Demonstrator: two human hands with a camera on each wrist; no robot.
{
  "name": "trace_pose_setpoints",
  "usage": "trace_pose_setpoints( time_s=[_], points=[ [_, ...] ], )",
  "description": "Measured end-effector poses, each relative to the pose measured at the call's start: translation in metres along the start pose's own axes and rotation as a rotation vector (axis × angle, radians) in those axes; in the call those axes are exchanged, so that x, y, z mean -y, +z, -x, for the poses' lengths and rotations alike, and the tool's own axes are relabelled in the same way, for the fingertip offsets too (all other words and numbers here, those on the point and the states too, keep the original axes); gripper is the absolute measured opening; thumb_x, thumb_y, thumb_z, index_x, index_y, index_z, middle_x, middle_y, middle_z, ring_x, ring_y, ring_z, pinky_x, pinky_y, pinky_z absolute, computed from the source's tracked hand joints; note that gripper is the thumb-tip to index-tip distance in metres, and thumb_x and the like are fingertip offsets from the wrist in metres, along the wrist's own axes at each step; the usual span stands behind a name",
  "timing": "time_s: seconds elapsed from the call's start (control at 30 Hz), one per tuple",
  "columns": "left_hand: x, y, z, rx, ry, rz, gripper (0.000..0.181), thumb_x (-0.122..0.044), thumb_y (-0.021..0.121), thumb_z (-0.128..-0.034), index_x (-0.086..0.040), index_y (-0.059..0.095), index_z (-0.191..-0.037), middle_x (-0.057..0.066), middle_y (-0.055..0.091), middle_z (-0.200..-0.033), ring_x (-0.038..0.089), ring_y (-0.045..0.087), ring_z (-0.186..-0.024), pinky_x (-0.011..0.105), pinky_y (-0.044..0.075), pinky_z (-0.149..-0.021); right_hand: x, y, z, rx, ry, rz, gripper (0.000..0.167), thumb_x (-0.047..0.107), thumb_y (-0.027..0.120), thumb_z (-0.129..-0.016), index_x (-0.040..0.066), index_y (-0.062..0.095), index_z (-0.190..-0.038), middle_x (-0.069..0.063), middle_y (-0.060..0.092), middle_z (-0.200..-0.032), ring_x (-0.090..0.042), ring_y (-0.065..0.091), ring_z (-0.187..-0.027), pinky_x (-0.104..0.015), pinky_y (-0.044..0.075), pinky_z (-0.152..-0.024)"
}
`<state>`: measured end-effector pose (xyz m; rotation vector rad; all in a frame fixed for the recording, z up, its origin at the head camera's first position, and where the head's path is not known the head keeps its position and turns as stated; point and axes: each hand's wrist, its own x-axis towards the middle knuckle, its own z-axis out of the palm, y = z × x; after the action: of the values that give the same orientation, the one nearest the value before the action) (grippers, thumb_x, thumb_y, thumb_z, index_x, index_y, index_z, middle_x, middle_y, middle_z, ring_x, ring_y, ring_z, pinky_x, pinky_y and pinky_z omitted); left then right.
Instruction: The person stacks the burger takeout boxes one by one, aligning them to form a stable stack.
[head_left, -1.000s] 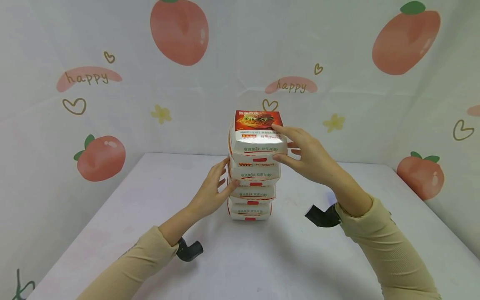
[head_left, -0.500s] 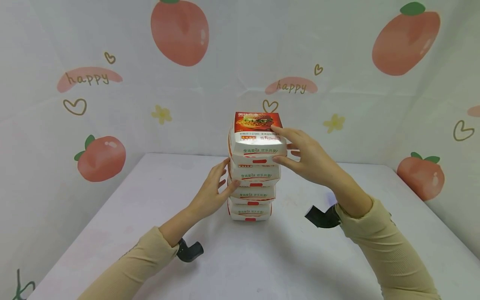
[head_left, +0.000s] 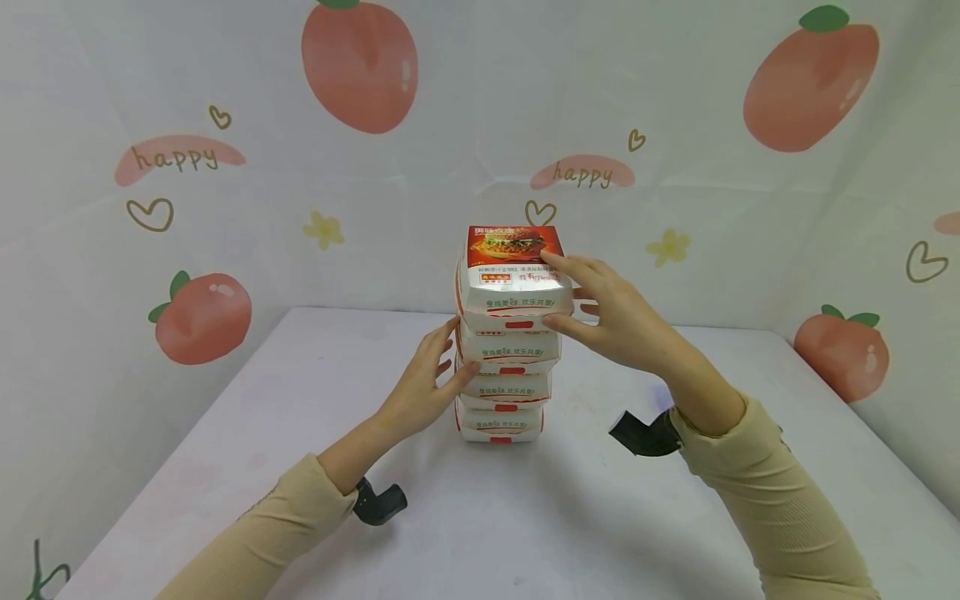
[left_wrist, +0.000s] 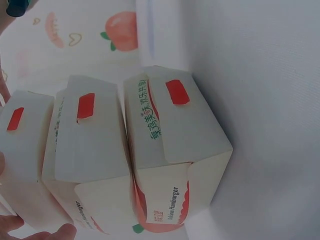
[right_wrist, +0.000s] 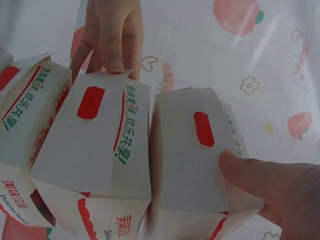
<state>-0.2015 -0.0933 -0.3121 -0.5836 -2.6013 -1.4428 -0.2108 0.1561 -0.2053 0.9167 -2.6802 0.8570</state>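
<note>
Several white cardboard burger boxes stand in one upright stack; the top burger box (head_left: pixel 517 279) has a red lid panel with a burger picture. On that box's right side my right hand (head_left: pixel 628 321) holds on, thumb on the front and index finger over the lid. My left hand (head_left: pixel 415 390) rests on the stack's left side, its fingers fairly straight. In the right wrist view, the left thumb (right_wrist: pixel 115 60) touches the edge of the second burger box (right_wrist: pixel 95 135). Lower burger boxes (left_wrist: pixel 170 135) fill the left wrist view. The stack's back is hidden.
The stack stands on a white table (head_left: pixel 465 533) in front of a white backdrop (head_left: pixel 450 100) printed with fruit, hearts and flowers. A black curved mount (head_left: pixel 381 502) sits at my left wrist, another black mount (head_left: pixel 645 433) at my right.
Both hands keep their places on the stack. The whole scene has shifted very slightly downward in the head view.
</note>
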Motion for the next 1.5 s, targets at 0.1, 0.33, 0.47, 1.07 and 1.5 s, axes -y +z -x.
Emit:
trace_pose_setpoints(
  time_s=[0.1, 0.33, 0.47, 1.07, 1.5],
  points=[
    [0.0002, 0.0001, -0.0002, -0.001, 0.006, -0.001, 0.072, -0.034, 0.053, -0.0945, -0.013, 0.014, -0.15, 0.012, 0.023, -0.152, 0.036, 0.028, -0.139, 0.046, 0.04, -0.108, 0.0003, -0.0002, 0.0, 0.006, 0.01, 0.001, 0.071, 0.018, 0.066, -0.087, 0.019, 0.027, -0.148, -0.015, 0.035, -0.144, -0.037, 0.049, -0.121, -0.05, 0.051, -0.094],
    [-0.0006, -0.0002, -0.0003, -0.001, 0.008, 0.0, 0.071, -0.034, 0.053, -0.0946, -0.013, 0.014, -0.15, 0.011, 0.022, -0.152, 0.035, 0.028, -0.14, 0.046, 0.039, -0.109, 0.0, -0.0002, -0.0002, 0.014, 0.02, -0.001, 0.071, 0.02, 0.065, -0.088, 0.022, 0.027, -0.148, -0.014, 0.033, -0.145, -0.037, 0.049, -0.122, -0.051, 0.05, -0.094],
    [-0.0011, -0.0004, -0.0003, -0.001, 0.007, 0.004, 0.071, -0.033, 0.054, -0.0946, -0.013, 0.014, -0.15, 0.012, 0.022, -0.152, 0.036, 0.028, -0.14, 0.047, 0.039, -0.109, 0.0002, -0.0003, -0.0004, 0.013, 0.019, 0.006, 0.071, 0.021, 0.065, -0.088, 0.022, 0.026, -0.148, -0.014, 0.033, -0.146, -0.037, 0.05, -0.12, -0.051, 0.051, -0.094],
    [-0.0011, -0.0008, -0.0006, -0.001, -0.001, 0.009, 0.072, -0.032, 0.054, -0.0943, -0.012, 0.013, -0.15, 0.012, 0.02, -0.153, 0.036, 0.027, -0.14, 0.048, 0.038, -0.109, -0.0002, -0.0001, -0.0001, 0.013, 0.013, 0.001, 0.073, 0.022, 0.065, -0.088, 0.025, 0.024, -0.148, -0.014, 0.032, -0.146, -0.038, 0.05, -0.119, -0.052, 0.051, -0.094],
    [-0.0011, -0.0023, 0.0024, -0.01, 0.0, 0.006, 0.073, -0.032, 0.054, -0.0943, -0.014, 0.012, -0.151, 0.014, 0.021, -0.152, 0.038, 0.027, -0.139, 0.048, 0.038, -0.109, -0.0015, 0.0, 0.0037, 0.013, 0.026, -0.015, 0.075, 0.027, 0.066, -0.087, 0.026, 0.023, -0.148, -0.013, 0.031, -0.146, -0.038, 0.05, -0.12, -0.052, 0.05, -0.094]
  ],
)
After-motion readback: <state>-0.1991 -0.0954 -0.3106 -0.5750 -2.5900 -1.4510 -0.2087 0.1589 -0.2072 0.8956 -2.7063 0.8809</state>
